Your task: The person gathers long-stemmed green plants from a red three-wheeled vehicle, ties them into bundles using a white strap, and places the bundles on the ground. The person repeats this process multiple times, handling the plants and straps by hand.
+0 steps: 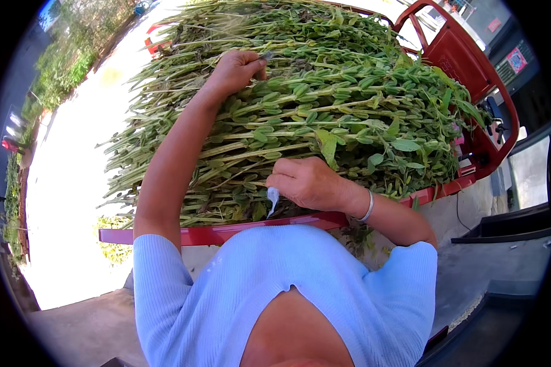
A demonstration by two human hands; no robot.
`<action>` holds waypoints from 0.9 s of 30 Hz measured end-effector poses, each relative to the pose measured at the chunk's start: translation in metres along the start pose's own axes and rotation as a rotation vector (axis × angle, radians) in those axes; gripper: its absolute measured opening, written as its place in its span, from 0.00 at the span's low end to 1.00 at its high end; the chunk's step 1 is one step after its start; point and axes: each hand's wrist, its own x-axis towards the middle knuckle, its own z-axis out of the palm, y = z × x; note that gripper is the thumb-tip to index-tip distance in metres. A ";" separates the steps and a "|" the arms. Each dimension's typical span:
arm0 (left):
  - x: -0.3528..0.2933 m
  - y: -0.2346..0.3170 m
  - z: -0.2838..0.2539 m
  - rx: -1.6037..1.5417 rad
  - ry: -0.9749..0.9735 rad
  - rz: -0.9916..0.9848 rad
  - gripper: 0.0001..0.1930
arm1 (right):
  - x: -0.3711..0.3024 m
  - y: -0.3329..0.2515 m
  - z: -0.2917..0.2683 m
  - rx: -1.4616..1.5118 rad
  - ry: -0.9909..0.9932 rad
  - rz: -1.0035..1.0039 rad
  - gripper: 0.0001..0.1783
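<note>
Right grip [309,182]: pinched closed on a pale, translucent, plastic-looking strip [273,197], which hangs from the fingertips toward the wearer. Left grip [236,72]: farther out and to the left, fingers curled beside a small greyish scrap [267,55]; whether it holds this, I cannot tell. Green, pod-bearing stalks [349,116] lie beneath both grips, long axis left to right. A red metal rail [257,229] runs just nearside of the right grip; grey floor [456,260] lies to its right.

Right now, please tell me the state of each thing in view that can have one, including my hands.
Left hand: fingers curled over the pile; whether fully closed, unclear.
Right hand: closed on the whitish strip.
Whitish strip: hanging down, limp.
Green stalks: heaped, bearing pods and leaves.
Red cart: loaded with stalks.
Bracelet: worn.
</note>
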 end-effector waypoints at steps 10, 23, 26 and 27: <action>0.013 0.000 0.002 0.433 0.048 0.389 0.11 | 0.065 0.096 -0.026 -0.103 0.496 0.259 0.08; -0.009 0.065 0.010 -0.309 0.181 0.120 0.13 | 0.054 0.097 -0.021 0.267 0.419 0.339 0.06; -0.025 0.178 -0.033 -0.198 0.384 0.439 0.14 | 0.042 0.093 -0.016 0.362 0.440 0.304 0.05; -0.023 0.192 -0.028 -0.017 0.375 0.479 0.15 | 0.040 0.100 -0.018 0.281 0.477 0.261 0.05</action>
